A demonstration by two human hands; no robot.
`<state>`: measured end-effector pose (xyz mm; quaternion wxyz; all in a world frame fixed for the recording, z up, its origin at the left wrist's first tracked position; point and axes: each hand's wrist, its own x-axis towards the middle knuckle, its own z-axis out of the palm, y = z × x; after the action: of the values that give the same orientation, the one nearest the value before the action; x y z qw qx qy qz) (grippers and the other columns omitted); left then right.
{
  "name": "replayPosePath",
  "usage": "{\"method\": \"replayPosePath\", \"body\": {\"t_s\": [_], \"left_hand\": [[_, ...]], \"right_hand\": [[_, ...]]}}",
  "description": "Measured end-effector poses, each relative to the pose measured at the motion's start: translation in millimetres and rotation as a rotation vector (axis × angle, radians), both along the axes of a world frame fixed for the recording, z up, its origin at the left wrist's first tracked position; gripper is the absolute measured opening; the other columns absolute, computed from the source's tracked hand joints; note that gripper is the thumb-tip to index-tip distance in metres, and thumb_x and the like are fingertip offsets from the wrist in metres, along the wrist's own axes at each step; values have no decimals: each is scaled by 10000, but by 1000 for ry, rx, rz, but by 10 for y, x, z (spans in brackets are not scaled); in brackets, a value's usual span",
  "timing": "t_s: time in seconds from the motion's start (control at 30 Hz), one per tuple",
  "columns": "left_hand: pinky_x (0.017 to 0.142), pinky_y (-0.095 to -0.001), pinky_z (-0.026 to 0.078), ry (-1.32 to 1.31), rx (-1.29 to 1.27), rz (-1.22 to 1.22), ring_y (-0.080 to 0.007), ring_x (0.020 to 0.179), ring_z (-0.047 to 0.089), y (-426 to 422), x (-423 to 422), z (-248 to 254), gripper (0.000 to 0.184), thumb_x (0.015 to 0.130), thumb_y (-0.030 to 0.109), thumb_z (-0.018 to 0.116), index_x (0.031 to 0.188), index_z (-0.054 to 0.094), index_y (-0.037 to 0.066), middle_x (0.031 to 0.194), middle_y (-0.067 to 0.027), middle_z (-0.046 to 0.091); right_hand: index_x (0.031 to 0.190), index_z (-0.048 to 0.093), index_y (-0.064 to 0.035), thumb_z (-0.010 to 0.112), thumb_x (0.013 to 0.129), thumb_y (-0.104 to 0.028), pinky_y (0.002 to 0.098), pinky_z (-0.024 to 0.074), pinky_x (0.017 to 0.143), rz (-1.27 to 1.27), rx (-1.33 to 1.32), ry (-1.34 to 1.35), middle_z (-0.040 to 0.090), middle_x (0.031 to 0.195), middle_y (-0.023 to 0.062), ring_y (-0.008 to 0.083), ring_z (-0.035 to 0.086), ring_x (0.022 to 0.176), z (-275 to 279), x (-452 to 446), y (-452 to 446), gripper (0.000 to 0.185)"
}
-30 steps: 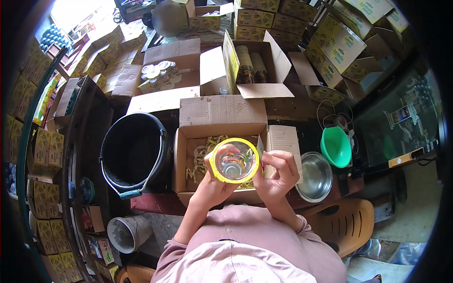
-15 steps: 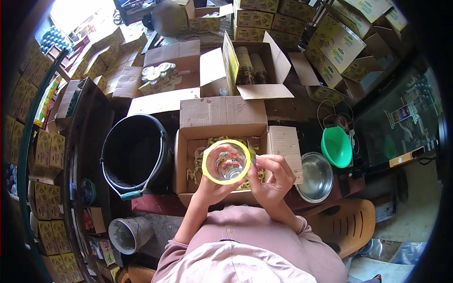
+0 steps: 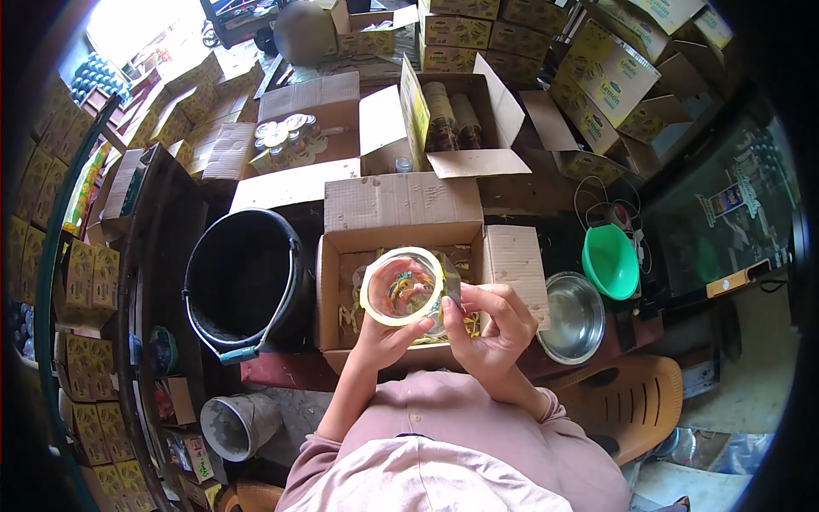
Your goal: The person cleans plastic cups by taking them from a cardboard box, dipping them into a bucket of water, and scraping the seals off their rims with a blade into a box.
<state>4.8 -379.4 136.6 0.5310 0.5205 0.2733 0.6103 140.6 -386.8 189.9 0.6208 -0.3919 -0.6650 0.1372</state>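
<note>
A clear plastic jar [image 3: 409,290] with a pale yellow rim is held up over the open carton, its mouth facing me. Coloured print shows through its wall. My left hand [image 3: 380,343] is wrapped round the jar from below and the left. At the jar's right side, my right hand [image 3: 490,324] pinches a thin label-like strip [image 3: 452,283] between thumb and forefinger. How much of that strip lies against the wall is hidden. Beneath the jar, the open cardboard carton [image 3: 401,205] contains yellowish curled strips.
A black bucket [image 3: 247,282] stands left of the carton. To the right are a steel bowl [image 3: 572,320] and a green basin [image 3: 610,263]. Behind sit a carton of lidded jars [image 3: 290,136] and a carton of stacked cups [image 3: 452,119]. An orange chair [image 3: 631,401] is at lower right.
The jar has shifted slightly left and turned in my left hand, exposing more of the strip on its right. My right hand stays beside it, still pinching.
</note>
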Motion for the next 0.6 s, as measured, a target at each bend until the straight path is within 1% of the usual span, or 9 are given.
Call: {"method": "replayPosePath", "body": {"t_s": [0.07, 0.17, 0.27, 0.37, 0.47, 0.5, 0.57, 0.6], "left_hand": [[902, -323, 384, 15, 10, 12, -177, 1106, 419, -9, 10, 13, 704, 686, 88, 721, 1253, 306, 41, 1192, -85, 383], [883, -324, 402, 117, 62, 73, -186, 1086, 434, -16, 20, -25, 694, 676, 71, 723, 1237, 315, 39, 1175, -97, 390], [865, -328, 417, 327, 181, 118, -207, 1063, 447, 12, -15, 32, 692, 649, 62, 736, 1208, 330, 33, 1149, -115, 400], [865, -331, 415, 379, 212, 135, -226, 1052, 451, 23, -44, 28, 697, 618, 63, 751, 1184, 346, 32, 1123, -128, 412], [864, -329, 414, 470, 237, 141, -235, 1046, 454, 11, -52, 32, 717, 599, 72, 764, 1184, 352, 33, 1115, -131, 418], [866, -323, 409, 468, 243, 133, -224, 1055, 450, 5, -61, 45, 715, 610, 73, 762, 1194, 351, 32, 1122, -127, 419], [869, -323, 405, 338, 166, 62, -212, 1064, 444, -5, -49, 57, 713, 622, 71, 757, 1203, 346, 30, 1133, -122, 416], [871, -323, 403, 273, 128, 26, -206, 1069, 442, -6, -40, 61, 712, 628, 70, 754, 1208, 344, 29, 1139, -119, 415]], "right_hand": [[885, 614, -8, 662, 669, 57, 218, 503, 510, -6, -22, -21, 606, 751, 91, 124, 607, 603, 2, -1, -7, 231], [882, 615, -14, 663, 664, 53, 223, 505, 514, -35, -13, -48, 606, 749, 92, 139, 615, 608, 6, 3, -8, 232], [879, 616, -18, 665, 660, 47, 224, 502, 518, -101, 67, -107, 607, 750, 92, 153, 616, 606, 12, 7, 27, 233], [873, 618, -20, 667, 656, 43, 227, 500, 522, -109, 80, -136, 608, 754, 93, 163, 616, 604, 7, 8, 45, 231], [871, 618, -22, 666, 657, 44, 227, 497, 513, -93, 64, -118, 609, 753, 90, 150, 611, 600, 7, 24, 96, 228], [868, 617, -20, 665, 659, 45, 226, 495, 508, -55, 39, -73, 608, 752, 90, 146, 609, 597, -6, 31, 115, 223], [861, 615, -16, 661, 663, 46, 224, 492, 499, 21, -10, 16, 607, 749, 89, 138, 606, 589, -37, 41, 141, 213], [856, 608, -10, 659, 661, 56, 211, 481, 506, 10, -25, 44, 596, 749, 83, 120, 587, 599, -34, 32, 130, 212]]}}
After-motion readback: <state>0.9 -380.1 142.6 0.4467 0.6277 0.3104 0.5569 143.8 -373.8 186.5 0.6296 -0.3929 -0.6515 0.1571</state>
